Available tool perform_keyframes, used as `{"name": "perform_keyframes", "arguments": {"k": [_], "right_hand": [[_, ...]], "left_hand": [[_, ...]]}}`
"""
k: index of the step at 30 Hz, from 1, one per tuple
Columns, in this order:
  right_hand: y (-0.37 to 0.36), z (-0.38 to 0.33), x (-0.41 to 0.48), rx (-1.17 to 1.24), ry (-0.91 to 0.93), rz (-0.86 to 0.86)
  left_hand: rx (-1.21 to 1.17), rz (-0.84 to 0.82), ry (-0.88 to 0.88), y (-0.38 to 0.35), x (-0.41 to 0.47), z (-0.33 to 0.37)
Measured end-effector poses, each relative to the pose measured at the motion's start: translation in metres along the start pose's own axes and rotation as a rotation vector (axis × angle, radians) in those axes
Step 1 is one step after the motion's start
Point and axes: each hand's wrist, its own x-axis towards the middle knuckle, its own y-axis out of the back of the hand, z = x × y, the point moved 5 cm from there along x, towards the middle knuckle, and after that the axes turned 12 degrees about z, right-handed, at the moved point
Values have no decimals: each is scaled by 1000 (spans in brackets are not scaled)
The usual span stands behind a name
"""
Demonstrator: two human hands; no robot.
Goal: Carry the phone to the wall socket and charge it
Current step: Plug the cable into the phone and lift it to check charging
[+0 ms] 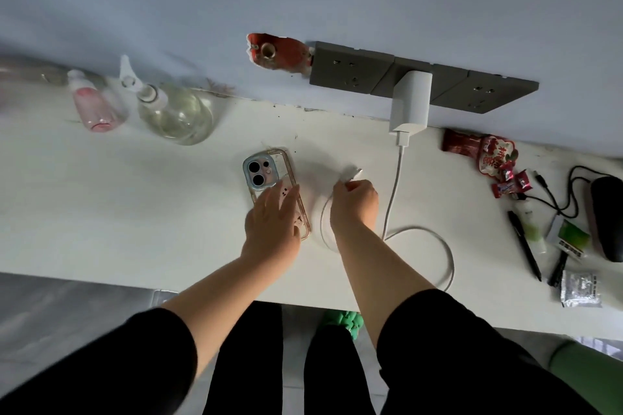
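The phone (266, 175) lies face down on the white table (135, 212) in a clear case, its cameras toward the wall. My left hand (272, 226) rests flat on the phone's lower half with fingers spread. My right hand (354, 204) is just right of the phone, pinching the free end of the white charging cable (419, 231). That cable loops over the table and runs up to a white charger (411, 103) plugged into the grey wall socket strip (354, 67).
A pink bottle (96, 104) and a clear spray bottle (172, 108) stand at the back left. Red snack packets (488, 155), pens (524, 242), a black cable (556, 192), a dark case (606, 212) and small packets crowd the right. The table's front edge is near my legs.
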Motion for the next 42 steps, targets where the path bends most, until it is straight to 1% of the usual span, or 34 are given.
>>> {"name": "perform_keyframes", "arguments": {"k": [2,3,4,6,8,10,13,16,22,25,29,33,35,38,42], "right_hand": [[4,2,-4,-21,35,-20],[6,5,-8,-13,33,-40],[8,9,-13,7,21,-63],[12,21,-24,65,0,-109],[15,33,-36,106,-10,-142],[19,44,-45,123,-27,-164],[22,56,-54,133,-80,-210],[27,61,-61,104,-57,-242],[53,49,-74,128,-11,-283],[85,33,-81,188,8,-320],[141,4,-89,190,93,-388],[194,-26,-100,128,251,-477],[216,-38,-106,92,321,-523],[242,-52,-113,65,401,-582],[261,-62,-122,35,503,-646]], "left_hand": [[91,29,-206,14,11,-7],[186,31,-363,18,16,-10],[300,13,-537,20,20,-12],[520,-91,-830,15,26,-16],[697,-184,-1007,8,33,-18],[807,-225,-1064,3,37,-16],[778,-224,-1048,2,39,-16],[723,-167,-1031,8,38,-19],[540,-197,-774,27,34,-13],[419,-140,-643,50,15,-9],[277,1,-536,96,-22,9],[208,146,-528,147,-59,35],[176,160,-526,169,-76,44],[119,125,-501,193,-98,54],[142,158,-482,213,-120,66]]}}
